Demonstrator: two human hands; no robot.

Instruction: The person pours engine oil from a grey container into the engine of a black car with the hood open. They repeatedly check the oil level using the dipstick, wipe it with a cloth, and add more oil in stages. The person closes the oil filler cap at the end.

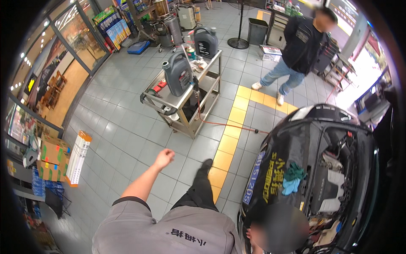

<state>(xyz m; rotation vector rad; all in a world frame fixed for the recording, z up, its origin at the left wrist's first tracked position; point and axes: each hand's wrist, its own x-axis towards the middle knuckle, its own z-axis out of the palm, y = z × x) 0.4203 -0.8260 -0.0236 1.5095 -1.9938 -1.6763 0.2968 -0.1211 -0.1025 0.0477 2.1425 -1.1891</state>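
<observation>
"Engine bay (332,186), where is it?"

"On the right, exposed in the front of a black car (325,111), with a grey engine cover (329,192) in it."

"What lies beside it?"

"A dark fender cover (288,146) drapes the car's front. On that rest a green cloth (294,170) and a light-blue one (291,185)."

"And the hands?"

"The right hand (253,242) shows only partly, by the car's front; a blurred dark shape hides the rest, so I can't tell how its fingers are. The left hand (164,158) is over the floor, fingers loosely curled, nothing visible in them."

"Nearest to that one?"

"A metal trolley (171,103) with two grey jugs (177,78) on top. An orange hose (224,124) runs from there towards the car."

"Anyone else?"

"A co-worker (304,44) in a dark jacket and jeans, standing beyond the car."
</observation>
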